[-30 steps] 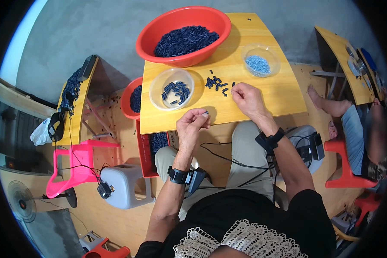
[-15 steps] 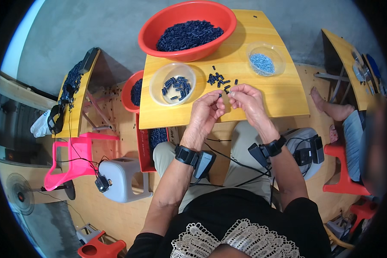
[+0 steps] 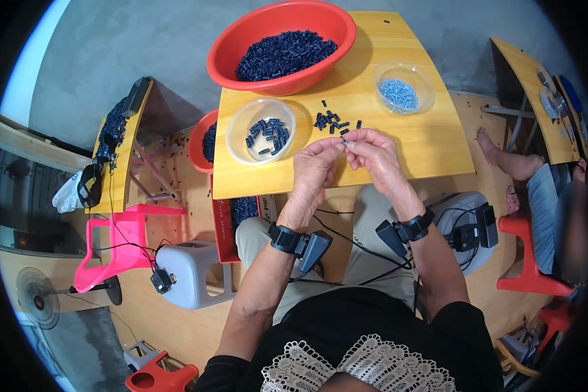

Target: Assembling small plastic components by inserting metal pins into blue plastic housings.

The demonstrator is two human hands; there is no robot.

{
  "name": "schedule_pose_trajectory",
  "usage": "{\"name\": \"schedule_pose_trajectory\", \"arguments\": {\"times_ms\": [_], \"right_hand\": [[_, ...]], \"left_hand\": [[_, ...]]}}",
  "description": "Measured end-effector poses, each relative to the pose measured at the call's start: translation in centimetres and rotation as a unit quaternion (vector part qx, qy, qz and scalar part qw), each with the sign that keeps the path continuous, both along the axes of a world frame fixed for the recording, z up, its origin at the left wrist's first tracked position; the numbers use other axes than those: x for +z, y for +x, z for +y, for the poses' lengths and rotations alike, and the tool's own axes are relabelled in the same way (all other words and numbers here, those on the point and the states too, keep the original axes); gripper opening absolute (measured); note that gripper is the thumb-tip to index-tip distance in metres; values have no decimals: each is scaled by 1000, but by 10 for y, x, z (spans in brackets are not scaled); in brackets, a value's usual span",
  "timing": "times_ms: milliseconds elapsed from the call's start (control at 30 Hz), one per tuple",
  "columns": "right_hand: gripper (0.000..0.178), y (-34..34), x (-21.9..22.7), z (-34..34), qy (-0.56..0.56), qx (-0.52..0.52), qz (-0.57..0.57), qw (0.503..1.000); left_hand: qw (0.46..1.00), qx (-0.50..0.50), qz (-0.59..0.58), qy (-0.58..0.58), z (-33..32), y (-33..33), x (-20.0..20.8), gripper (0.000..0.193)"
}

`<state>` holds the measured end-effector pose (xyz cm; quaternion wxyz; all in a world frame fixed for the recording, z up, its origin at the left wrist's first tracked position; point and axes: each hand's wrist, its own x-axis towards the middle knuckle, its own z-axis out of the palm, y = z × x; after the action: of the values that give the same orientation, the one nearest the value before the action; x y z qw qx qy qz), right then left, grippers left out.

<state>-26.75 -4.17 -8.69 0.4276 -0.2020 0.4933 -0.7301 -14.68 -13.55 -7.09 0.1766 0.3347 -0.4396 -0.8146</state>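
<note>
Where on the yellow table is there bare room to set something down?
Bare patches: right of the right hand, nearer than the blue-filled tub, and left of the left hand, nearer than the tub of dark pieces. Crowded: the middle, with loose dark pieces, and the far left, under the red basin.

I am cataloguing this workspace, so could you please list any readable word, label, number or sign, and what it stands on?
Nothing can be read reliably.
Red box below the table: pale marks along its side, too small.
Pale strip beside it: dark sideways print, too small.
Small piece between the left hand and right hand: too small to show text.
</note>
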Motion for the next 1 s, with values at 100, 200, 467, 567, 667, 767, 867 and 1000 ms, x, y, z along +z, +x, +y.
{"name": "schedule_pose_trajectory", "arguments": {"times_ms": [100,200,467,567,667,767,867,1000], "right_hand": [[12,1,2,1,22,20,21,999],[11,6,9,3,18,29,19,999],[12,28,29,12,27,42,75,996],[12,43,34,17,28,29,138,990],[11,59,35,23,27,-10,243,970],[11,72,48,30,18,-51,377,925],[12,83,60,38,2,-72,489,869],[12,92,68,44,-11,-73,570,818]], "left_hand": [[994,40,-35,-91,8,-1,3,13],[987,42,-41,-153,8,3,5,12],[992,53,-12,-114,17,26,18,7],[996,58,16,-71,21,39,24,6],[997,55,36,-42,27,52,28,6],[995,77,45,-46,36,63,37,7],[992,70,59,-86,43,76,38,9],[980,87,56,-172,51,87,37,9]]}}
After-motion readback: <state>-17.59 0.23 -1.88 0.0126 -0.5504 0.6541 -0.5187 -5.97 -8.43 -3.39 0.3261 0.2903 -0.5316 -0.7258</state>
